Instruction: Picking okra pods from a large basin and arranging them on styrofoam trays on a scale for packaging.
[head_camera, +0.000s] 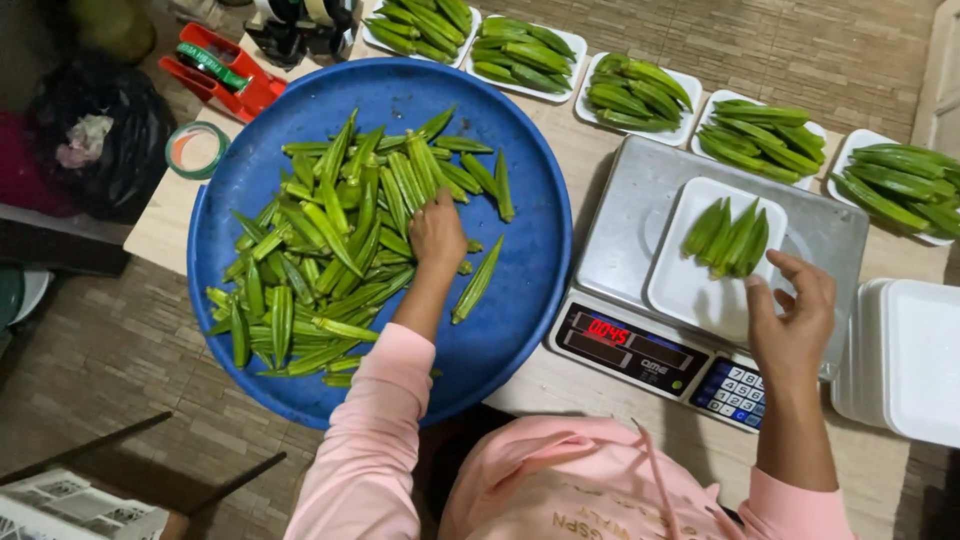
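Left hand: the left hand (437, 232), middle of the frame, lies knuckles up on the okra heap (330, 245), fingers curled down among the pods; whether it has closed on a pod cannot be told.
Right hand: the right hand (795, 318), lower right, is loosely open, fingertips touching the near edge of the white foam tray (690, 285).
Okra heap: piled in the left half of the round blue basin (520, 290), centre left; one loose pod (478, 281) lies just right of the left hand.
Tray: sits on the steel scale (640, 215), with a few okra pods (727, 237) at its far end.
Around: filled trays of okra (640, 92) line the top edge; stacked empty trays (905, 355) at right; tape roll (197, 150) on the tabletop (570, 385), upper left.
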